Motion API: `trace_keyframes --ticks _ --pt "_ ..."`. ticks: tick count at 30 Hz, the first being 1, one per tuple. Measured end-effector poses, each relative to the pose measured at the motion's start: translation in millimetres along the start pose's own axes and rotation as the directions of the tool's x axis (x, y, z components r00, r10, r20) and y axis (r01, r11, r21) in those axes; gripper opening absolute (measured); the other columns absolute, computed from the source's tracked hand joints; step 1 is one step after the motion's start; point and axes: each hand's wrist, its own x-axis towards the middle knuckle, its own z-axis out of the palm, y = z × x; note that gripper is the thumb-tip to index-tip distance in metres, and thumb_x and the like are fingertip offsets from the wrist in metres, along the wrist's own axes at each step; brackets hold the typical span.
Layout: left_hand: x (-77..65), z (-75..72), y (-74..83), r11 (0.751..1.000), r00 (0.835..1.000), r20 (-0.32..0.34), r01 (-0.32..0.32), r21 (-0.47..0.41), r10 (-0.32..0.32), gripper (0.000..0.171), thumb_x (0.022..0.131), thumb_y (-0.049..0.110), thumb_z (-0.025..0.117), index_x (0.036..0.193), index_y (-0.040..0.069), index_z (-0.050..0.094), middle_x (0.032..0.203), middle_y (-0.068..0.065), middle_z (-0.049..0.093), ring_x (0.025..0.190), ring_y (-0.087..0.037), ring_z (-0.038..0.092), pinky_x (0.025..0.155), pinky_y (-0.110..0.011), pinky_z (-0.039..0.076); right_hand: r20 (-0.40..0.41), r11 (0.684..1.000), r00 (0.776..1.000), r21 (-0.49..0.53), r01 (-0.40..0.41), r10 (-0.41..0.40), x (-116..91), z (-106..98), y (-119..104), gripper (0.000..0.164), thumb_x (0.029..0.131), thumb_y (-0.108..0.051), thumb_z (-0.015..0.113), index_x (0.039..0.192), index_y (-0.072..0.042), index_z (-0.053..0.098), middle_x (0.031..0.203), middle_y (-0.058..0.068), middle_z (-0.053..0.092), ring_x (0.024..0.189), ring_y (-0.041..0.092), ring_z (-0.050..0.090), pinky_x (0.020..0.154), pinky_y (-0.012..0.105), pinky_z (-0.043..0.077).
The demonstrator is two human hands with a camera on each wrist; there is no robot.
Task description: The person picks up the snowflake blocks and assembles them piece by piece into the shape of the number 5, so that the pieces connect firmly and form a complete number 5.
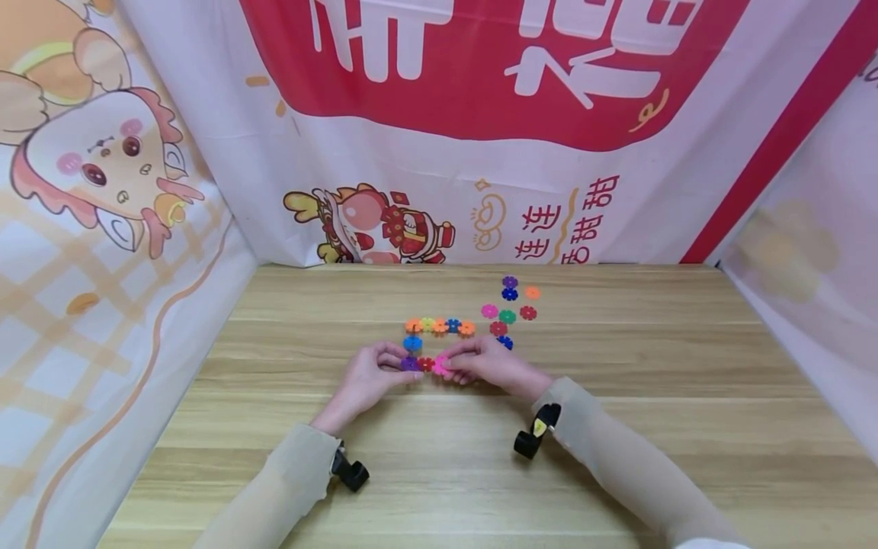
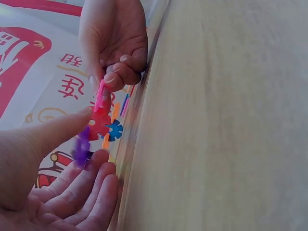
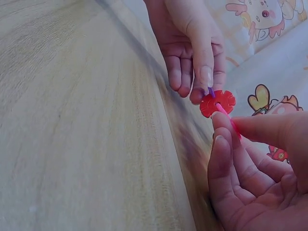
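Observation:
Slotted plastic flower discs are linked into an open chain on the table. My left hand (image 1: 363,381) pinches the purple disc (image 1: 409,364) between thumb and fingertips. A pink disc (image 1: 440,364) is pinched by my right hand (image 1: 499,364). Between the two sits a red disc (image 3: 217,103); in the right wrist view the pink and purple discs meet its edge at an angle. Above the purple disc, a light blue disc (image 1: 412,343) leads up to a row with an orange disc (image 1: 413,325), a yellow disc (image 1: 427,325) and a dark blue disc (image 1: 453,325).
Loose discs lie beyond my right hand, among them a green disc (image 1: 507,316), an orange disc (image 1: 532,292) and a purple disc (image 1: 509,282). A blue disc (image 1: 505,342) is close to that hand. Printed cloth (image 1: 439,164) hangs along the wooden table's (image 1: 439,473) back and sides.

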Motion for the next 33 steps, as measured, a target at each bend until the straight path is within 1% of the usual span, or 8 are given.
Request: trace_keyframes --ticks 3,5,8,11,14,17,25,33 --pt "-0.9 0.6 -0.3 1.000 1.000 0.016 -0.025 -0.004 0.025 0.037 0.088 0.026 0.083 0.115 0.010 0.062 0.094 -0.001 0.074 0.087 -0.020 0.069 0.078 -0.037 0.052 -0.004 1.000 1.000 0.001 -0.006 0.006 1.5 0.7 0.0 0.023 0.100 -0.019 0.069 0.117 -0.005 0.075 0.098 0.011 0.075 0.083 0.022 0.070 0.076 0.033 0.059" --pt "-1.3 0.3 -0.5 0.998 0.998 0.020 -0.060 -0.015 0.060 0.033 0.093 0.022 0.078 0.118 0.010 0.061 0.093 -0.002 0.074 0.086 -0.022 0.069 0.076 -0.036 0.052 -0.004 1.000 1.000 0.005 -0.009 0.009 2.7 1.1 -0.2 0.023 0.100 -0.019 0.069 0.117 -0.005 0.075 0.098 0.012 0.075 0.083 0.022 0.070 0.076 0.034 0.059" --pt "-2.4 -1.6 0.4 0.993 0.993 0.036 -0.114 -0.021 0.115 0.030 0.096 0.014 0.073 0.124 0.009 0.064 0.094 -0.005 0.074 0.086 -0.026 0.069 0.074 -0.037 0.054 -0.007 1.000 1.000 0.005 -0.013 0.013 4.4 1.2 -0.1 0.022 0.099 -0.019 0.069 0.116 -0.006 0.075 0.098 0.012 0.075 0.084 0.023 0.070 0.076 0.034 0.059" --pt "-3.3 -3.8 1.9 0.989 0.986 0.073 -0.148 -0.015 0.149 0.027 0.098 0.013 0.070 0.125 0.010 0.070 0.100 -0.006 0.073 0.086 -0.028 0.069 0.074 -0.039 0.057 -0.007 1.000 1.000 0.005 -0.019 0.019 5.5 1.0 -0.1 0.021 0.100 -0.019 0.069 0.116 -0.006 0.075 0.098 0.012 0.075 0.084 0.023 0.070 0.076 0.034 0.059" --pt "-4.0 -4.3 3.0 0.989 0.984 0.106 -0.146 -0.005 0.146 0.021 0.099 0.015 0.069 0.119 0.011 0.075 0.104 -0.004 0.073 0.084 -0.027 0.069 0.073 -0.040 0.058 -0.009 1.000 1.000 -0.004 -0.018 0.018 5.4 1.3 -0.2 0.021 0.100 -0.019 0.069 0.116 -0.007 0.075 0.098 0.012 0.075 0.084 0.023 0.070 0.076 0.034 0.059" --pt "-3.6 -3.0 3.9 0.990 0.984 0.111 -0.140 0.010 0.138 0.016 0.098 0.017 0.071 0.113 0.015 0.078 0.100 -0.004 0.073 0.080 -0.026 0.069 0.069 -0.039 0.058 -0.006 1.000 1.000 -0.001 -0.013 0.013 4.7 2.5 -0.4 0.020 0.099 -0.018 0.069 0.116 -0.007 0.075 0.098 0.011 0.075 0.084 0.022 0.070 0.076 0.033 0.059" --pt "-2.5 2.6 4.7 0.988 0.989 0.037 -0.146 0.056 0.144 0.008 0.093 0.016 0.078 0.100 0.016 0.081 0.093 0.005 0.072 0.085 -0.016 0.066 0.071 -0.031 0.054 -0.002 1.000 1.000 0.030 -0.008 0.008 5.9 8.1 0.8 0.022 0.097 -0.016 0.072 0.116 -0.005 0.075 0.099 0.012 0.076 0.087 0.022 0.071 0.078 0.034 0.059" --pt "-1.2 4.6 6.3 0.996 0.996 0.016 -0.087 0.034 0.086 0.005 0.092 0.016 0.079 0.097 0.016 0.081 0.089 0.004 0.072 0.080 -0.020 0.064 0.064 -0.031 0.052 -0.052 1.000 0.998 -0.004 -0.030 0.030 7.1 8.8 -2.2 0.021 0.097 -0.016 0.072 0.115 -0.008 0.075 0.097 0.010 0.076 0.087 0.024 0.071 0.078 0.035 0.059"
